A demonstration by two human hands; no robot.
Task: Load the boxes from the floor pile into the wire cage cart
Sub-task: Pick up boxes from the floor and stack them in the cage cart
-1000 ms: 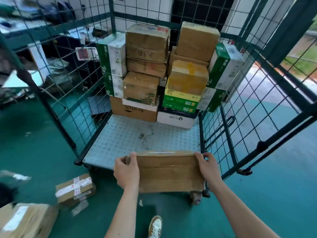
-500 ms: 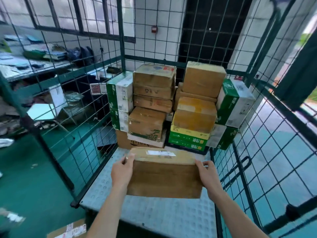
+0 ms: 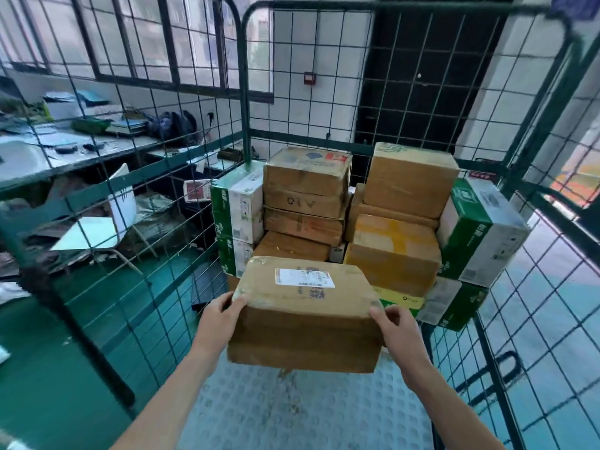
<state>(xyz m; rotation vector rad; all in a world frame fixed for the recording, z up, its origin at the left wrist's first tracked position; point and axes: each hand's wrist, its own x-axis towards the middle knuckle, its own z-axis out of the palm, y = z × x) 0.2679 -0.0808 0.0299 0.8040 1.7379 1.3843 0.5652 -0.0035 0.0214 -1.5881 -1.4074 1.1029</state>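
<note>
A taped cardboard box (image 3: 305, 316) hangs at 6 o'clock over the wire cage cart (image 3: 292, 414) floor. The left hand (image 3: 220, 315) and right hand (image 3: 394, 323) clasp its ends, their palms hidden. It covers the lower stacked boxes (image 3: 402, 183) at 12 o'clock.

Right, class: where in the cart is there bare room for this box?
Free: the studded cart floor in front of the stacked boxes, between the left mesh wall and right mesh wall. Crowded: the back, wall to wall.
</note>
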